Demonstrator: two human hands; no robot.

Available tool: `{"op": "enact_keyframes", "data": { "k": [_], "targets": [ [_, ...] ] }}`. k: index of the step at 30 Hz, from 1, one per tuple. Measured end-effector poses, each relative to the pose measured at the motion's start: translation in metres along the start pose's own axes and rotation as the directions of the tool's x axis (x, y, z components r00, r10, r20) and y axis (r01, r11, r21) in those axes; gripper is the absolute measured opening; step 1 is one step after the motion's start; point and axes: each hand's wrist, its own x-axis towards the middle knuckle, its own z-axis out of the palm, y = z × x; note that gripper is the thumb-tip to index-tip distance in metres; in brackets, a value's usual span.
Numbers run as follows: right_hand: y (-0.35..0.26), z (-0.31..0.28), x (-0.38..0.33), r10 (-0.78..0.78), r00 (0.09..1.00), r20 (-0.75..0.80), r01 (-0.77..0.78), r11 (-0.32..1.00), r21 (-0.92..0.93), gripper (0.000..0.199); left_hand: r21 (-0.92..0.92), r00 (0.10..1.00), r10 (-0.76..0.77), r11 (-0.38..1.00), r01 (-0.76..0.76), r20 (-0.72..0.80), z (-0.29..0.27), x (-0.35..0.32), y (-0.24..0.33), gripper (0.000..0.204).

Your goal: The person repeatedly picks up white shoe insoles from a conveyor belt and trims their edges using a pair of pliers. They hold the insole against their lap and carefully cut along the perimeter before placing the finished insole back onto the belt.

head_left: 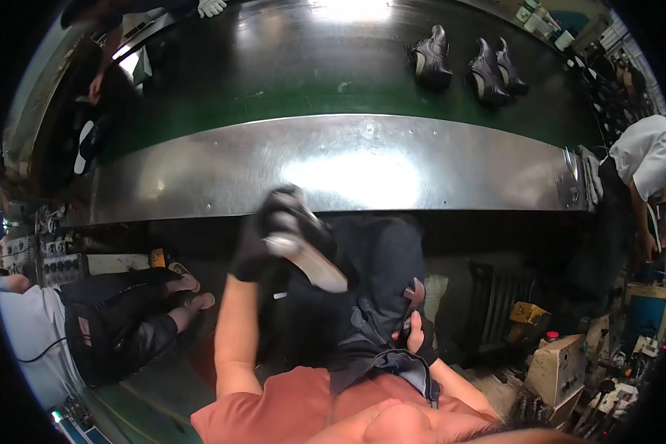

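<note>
My left hand, in a black glove, grips a dark shoe above my lap. The shoe is tilted with its pale sole turned up, and motion blurs it and the glove. Low over my right thigh is my bare right hand, its fingers closed around the dark handle of a hand tool. The tool's reddish-brown, metal-looking head points away from me; its exact kind is unclear.
In front runs a metal ledge beside a green conveyor belt. Several black heeled shoes stand on the belt's far right. Co-workers sit or stand at both sides. A yellow box and machinery are at the right.
</note>
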Motion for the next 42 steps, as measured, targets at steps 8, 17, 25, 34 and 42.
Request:
{"op": "enact_keyframes", "data": {
  "k": [8,17,25,34,42],
  "targets": [
    [-0.077,0.004,-0.038,-0.182,0.964,0.194,0.217,0.96,-0.179,0.048,0.334,0.966,0.235,0.907,-0.257,0.105,0.094,-0.007,-0.052,0.034],
    [-0.108,0.055,-0.02,-0.209,0.904,0.374,0.246,0.968,-0.054,0.042,-0.071,0.986,-0.11,0.992,0.102,-0.125,0.109,0.012,-0.063,0.049],
    [-0.121,0.049,0.021,-0.152,0.624,0.766,-0.049,0.971,0.233,0.045,-0.038,0.987,0.118,0.992,-0.123,-0.107,0.121,0.003,-0.052,0.063],
    [-0.111,0.093,0.004,-0.311,0.918,0.245,0.354,0.923,-0.152,0.046,0.068,0.981,0.036,0.997,-0.023,-0.189,0.123,0.014,-0.074,0.06],
    [-0.105,0.086,-0.004,-0.294,0.884,0.364,0.349,0.932,-0.095,0.048,0.071,0.965,0.14,0.989,-0.127,-0.221,0.114,0.006,-0.069,0.063]
  ]
}}
